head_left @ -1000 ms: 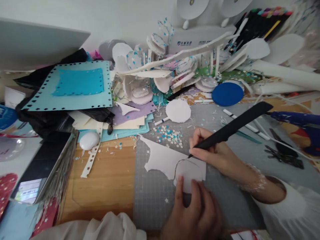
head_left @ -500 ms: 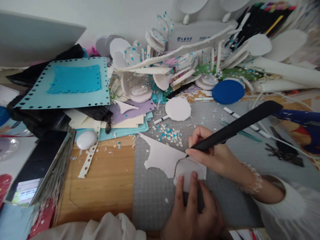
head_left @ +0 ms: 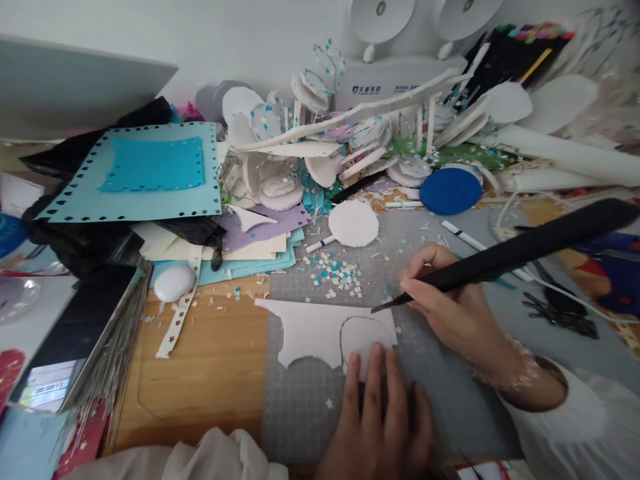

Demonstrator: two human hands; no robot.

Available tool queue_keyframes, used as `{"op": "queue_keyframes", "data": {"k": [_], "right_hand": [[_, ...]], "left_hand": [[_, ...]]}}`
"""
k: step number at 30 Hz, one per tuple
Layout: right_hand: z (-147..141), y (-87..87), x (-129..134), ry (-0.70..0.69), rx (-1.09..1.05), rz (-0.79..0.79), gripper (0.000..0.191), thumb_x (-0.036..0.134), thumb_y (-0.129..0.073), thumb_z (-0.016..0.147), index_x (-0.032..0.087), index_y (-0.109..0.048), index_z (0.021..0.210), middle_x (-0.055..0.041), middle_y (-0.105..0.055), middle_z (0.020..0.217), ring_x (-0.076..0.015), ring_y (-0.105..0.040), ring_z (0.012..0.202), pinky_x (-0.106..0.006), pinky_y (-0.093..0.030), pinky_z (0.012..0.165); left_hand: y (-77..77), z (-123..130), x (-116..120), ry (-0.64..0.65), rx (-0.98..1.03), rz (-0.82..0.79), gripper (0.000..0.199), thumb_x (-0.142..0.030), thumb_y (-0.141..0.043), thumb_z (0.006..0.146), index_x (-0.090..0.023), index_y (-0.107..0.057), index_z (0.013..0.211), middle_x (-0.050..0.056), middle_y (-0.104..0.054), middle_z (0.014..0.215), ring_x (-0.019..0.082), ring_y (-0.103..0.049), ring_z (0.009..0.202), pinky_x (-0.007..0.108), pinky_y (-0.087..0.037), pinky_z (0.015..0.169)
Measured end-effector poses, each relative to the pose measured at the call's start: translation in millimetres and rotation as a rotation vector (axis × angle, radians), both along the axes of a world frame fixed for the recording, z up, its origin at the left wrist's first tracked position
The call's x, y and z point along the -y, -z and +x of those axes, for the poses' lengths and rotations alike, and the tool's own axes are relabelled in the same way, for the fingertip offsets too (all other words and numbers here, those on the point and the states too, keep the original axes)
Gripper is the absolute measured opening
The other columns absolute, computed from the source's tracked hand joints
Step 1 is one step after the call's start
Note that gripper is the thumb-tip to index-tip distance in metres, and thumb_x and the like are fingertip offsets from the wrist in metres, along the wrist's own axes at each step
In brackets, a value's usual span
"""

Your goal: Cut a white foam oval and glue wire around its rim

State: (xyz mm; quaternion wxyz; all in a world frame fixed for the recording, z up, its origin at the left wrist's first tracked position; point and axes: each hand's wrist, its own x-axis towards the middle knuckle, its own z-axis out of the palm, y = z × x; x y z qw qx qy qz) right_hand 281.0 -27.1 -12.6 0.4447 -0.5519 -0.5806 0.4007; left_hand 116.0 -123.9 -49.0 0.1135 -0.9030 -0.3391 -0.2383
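Note:
My right hand (head_left: 453, 317) grips a long black pen-like tool (head_left: 530, 243) with a thin pointed tip. That tip is at the top edge of a white sheet (head_left: 310, 330), which has scalloped cut-outs along its lower left side. On the sheet's right part, a dark curved line borders a rounded white shape (head_left: 361, 337). My left hand (head_left: 377, 413) rests flat over the lower part of this shape, fingers extended and slightly apart. The grey cutting mat (head_left: 295, 420) lies beneath.
Small blue and white star bits (head_left: 333, 273) lie behind the sheet, near a white disc (head_left: 353, 223) on a stick. A blue disc (head_left: 451, 191) sits farther back, before piled white cut-outs. Black scissors (head_left: 560, 300) and a white cable lie right. A white oval object (head_left: 174, 283) rests left.
The sheet has turned and shifted left under my left hand. The tool's rear end has swung right, its tip now at the sheet's top edge, and my right hand has moved right.

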Motion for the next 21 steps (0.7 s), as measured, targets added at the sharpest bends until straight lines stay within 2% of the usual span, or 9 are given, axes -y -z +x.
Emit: {"op": "queue_keyframes", "data": {"k": [5, 9, 15, 21], "right_hand": [[-12, -11.7, 4, -0.069, 0.06, -0.008, 0.013, 0.024, -0.063, 0.081, 0.025, -0.051, 0.084, 0.0064, -0.049, 0.059, -0.01, -0.043, 0.046, -0.023, -0.029, 0.04], [-19, -7.6, 6, -0.033, 0.017, -0.06, 0.014, 0.026, -0.063, 0.083, 0.024, -0.05, 0.087, 0.007, -0.049, 0.058, -0.0096, -0.044, 0.046, -0.022, -0.029, 0.04], [-22, -5.0, 7, -0.043, 0.098, -0.002, 0.012, 0.022, -0.063, 0.083, 0.024, -0.051, 0.084, 0.0067, -0.05, 0.064, -0.007, -0.043, 0.046, -0.021, -0.029, 0.039], [-25, -4.2, 10, -0.024, 0.164, 0.066, 0.02, 0.021, -0.064, 0.082, 0.024, -0.047, 0.073, 0.0087, -0.044, 0.055, -0.0073, -0.04, 0.044, -0.02, -0.03, 0.039]], "left_hand": [[-4.0, -1, -1, -0.018, -0.02, -0.032, 0.021, -0.027, -0.056, 0.092, -0.018, -0.059, 0.111, 0.014, -0.076, 0.108, 0.031, -0.07, 0.107, 0.064, -0.015, 0.118], [-4.3, -1, 1, -0.016, -0.064, -0.054, 0.023, -0.027, -0.055, 0.094, -0.019, -0.058, 0.115, 0.014, -0.075, 0.112, 0.031, -0.069, 0.111, 0.064, -0.015, 0.117], [-3.7, -2, -2, 0.007, -0.052, -0.034, 0.023, -0.027, -0.055, 0.093, -0.018, -0.058, 0.114, 0.015, -0.076, 0.108, 0.032, -0.07, 0.108, 0.065, -0.015, 0.116], [-4.2, -2, 3, -0.009, -0.1, -0.096, 0.026, -0.028, -0.05, 0.096, -0.02, -0.055, 0.12, 0.015, -0.073, 0.118, 0.032, -0.065, 0.116, 0.064, -0.014, 0.117]]}}
